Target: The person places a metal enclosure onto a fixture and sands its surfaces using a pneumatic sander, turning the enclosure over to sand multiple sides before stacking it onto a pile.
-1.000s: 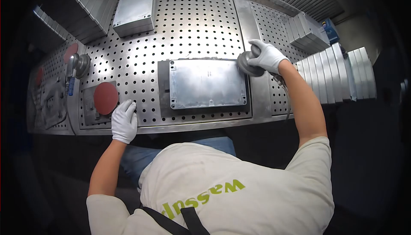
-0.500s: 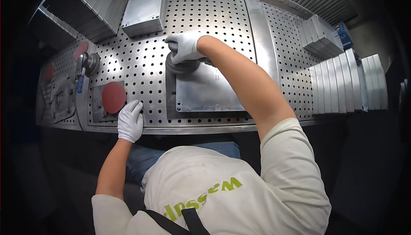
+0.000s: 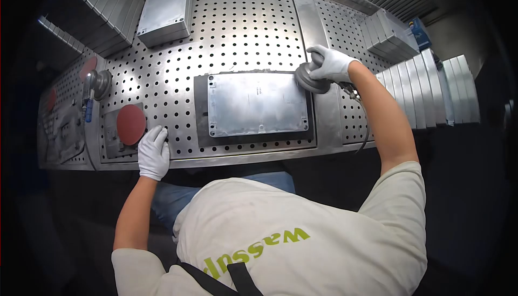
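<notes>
My right hand (image 3: 333, 66), in a white glove, is wrapped round the top of a round orbital sander (image 3: 312, 82). The sander sits at the upper right corner of a flat silver metal cover (image 3: 258, 103). Screw holes show at the cover's corners, and a dark mat (image 3: 202, 129) lies under it. At the bench's front edge rests my gloved left hand (image 3: 154, 154), fingers stretched out and holding nothing. Close to its fingertips is a red sanding disc (image 3: 131, 124), lying on a grey plate (image 3: 111, 134).
The bench top (image 3: 245, 26) is perforated metal. A metal box (image 3: 166, 10) stands at the back left. Another sander (image 3: 100, 84) lies at the left. Rows of metal panels (image 3: 413, 91) stand on the right. A hose (image 3: 368, 134) trails from my sander.
My right hand has moved the sander from the cover's upper left corner to its upper right, uncovering the cover's surface. My left hand stays by the disc. The view has shifted slightly.
</notes>
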A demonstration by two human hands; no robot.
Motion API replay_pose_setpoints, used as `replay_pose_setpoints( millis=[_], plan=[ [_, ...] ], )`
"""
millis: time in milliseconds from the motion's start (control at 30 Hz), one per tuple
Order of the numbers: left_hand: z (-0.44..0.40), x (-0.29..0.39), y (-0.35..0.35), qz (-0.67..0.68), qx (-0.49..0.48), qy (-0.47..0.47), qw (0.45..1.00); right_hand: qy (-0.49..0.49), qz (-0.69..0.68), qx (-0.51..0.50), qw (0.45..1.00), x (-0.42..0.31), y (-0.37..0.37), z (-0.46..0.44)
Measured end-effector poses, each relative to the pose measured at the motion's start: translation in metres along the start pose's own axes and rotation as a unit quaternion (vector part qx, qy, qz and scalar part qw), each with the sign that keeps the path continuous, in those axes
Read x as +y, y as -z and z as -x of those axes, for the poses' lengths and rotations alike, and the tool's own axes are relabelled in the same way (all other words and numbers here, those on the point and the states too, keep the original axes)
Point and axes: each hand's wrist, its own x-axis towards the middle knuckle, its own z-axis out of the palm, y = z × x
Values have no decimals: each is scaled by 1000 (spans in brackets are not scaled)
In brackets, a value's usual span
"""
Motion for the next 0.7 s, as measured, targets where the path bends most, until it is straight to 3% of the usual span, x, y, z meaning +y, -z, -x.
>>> replay_pose_setpoints(
  millis=[100, 267, 433, 567, 700],
  plan=[
    [-2, 2, 2, 6, 5, 2, 1000, -34, 77, 11, 996, 23, 6, 9],
    [-5, 4, 6, 18, 8, -7, 1000, -19, -25, 77, 997, 11, -2, 20],
    [-6, 5, 6, 14, 14, -11, 1000, 132, 15, 57, 989, -55, -33, -31],
    [-6, 3, 6, 24, 3, -3, 1000, 254, 32, 35, 966, -154, -51, -61],
    [-4, 3, 6, 18, 5, -4, 1000, 305, 43, 10, 951, -216, -67, -86]
  ],
)
